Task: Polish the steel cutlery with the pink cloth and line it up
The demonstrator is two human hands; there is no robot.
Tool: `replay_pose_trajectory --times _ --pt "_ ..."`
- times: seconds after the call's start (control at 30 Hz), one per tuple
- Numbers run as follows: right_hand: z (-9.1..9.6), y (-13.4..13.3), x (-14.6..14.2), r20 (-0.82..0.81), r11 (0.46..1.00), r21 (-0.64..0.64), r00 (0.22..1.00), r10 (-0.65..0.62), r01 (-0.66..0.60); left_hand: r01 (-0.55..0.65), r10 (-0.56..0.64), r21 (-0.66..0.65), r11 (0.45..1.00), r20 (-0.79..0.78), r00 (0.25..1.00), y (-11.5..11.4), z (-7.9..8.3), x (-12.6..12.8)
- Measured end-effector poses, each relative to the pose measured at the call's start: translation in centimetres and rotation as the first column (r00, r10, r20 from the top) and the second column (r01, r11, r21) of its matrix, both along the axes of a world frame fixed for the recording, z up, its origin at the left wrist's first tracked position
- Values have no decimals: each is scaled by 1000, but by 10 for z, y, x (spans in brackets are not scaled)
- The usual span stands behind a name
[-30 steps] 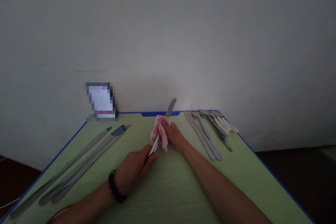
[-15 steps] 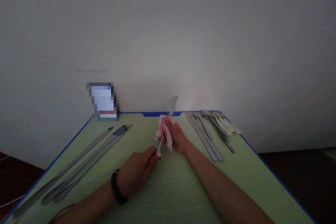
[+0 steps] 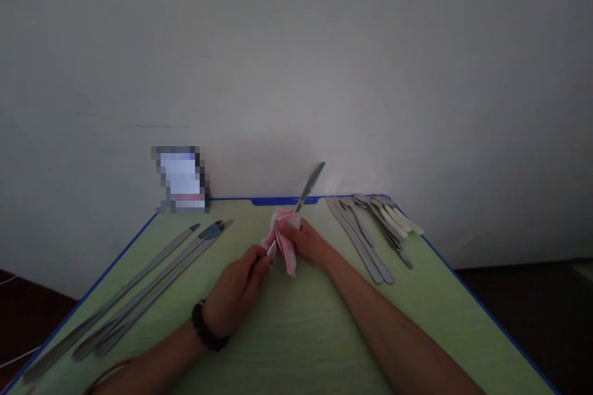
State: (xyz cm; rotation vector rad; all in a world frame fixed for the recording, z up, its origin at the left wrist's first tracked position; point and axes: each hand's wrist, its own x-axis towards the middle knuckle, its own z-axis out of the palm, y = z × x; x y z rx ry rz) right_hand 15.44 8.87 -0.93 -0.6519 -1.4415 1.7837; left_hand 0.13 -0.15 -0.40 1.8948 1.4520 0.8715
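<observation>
Near the far edge of the desk [image 3: 296, 327], the left hand [image 3: 236, 293] pinches the knife [image 3: 311, 182] handle in a tight grip. The right hand [image 3: 308, 244] clamps a pink cloth [image 3: 282, 241] round it. The desk is bare toward the near edge.

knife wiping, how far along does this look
Likely done: the long knives laid side by side at left. In hand: the left hand holds one knife by its handle while the right hand wraps a pink cloth round it. Likely left: the heap of cutlery at right, though which group is wiped cannot be told.
</observation>
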Motion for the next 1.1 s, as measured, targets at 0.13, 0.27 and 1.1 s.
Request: replay_pose_trajectory --times 0.13,0.27,1.1 --pt "3 -1 0 14 1000 9 1000 12 -12 -23 23 -6 1000 10 1000 2 3 1" --pt "4 -2 1 62 1000 10 998 -14 14 -17 18 -9 1000 19 1000 1 4 2" --pt "2 -1 1 223 988 143 971 -84 53 -3 3 -19 1000 -13 1000 2 4 0"
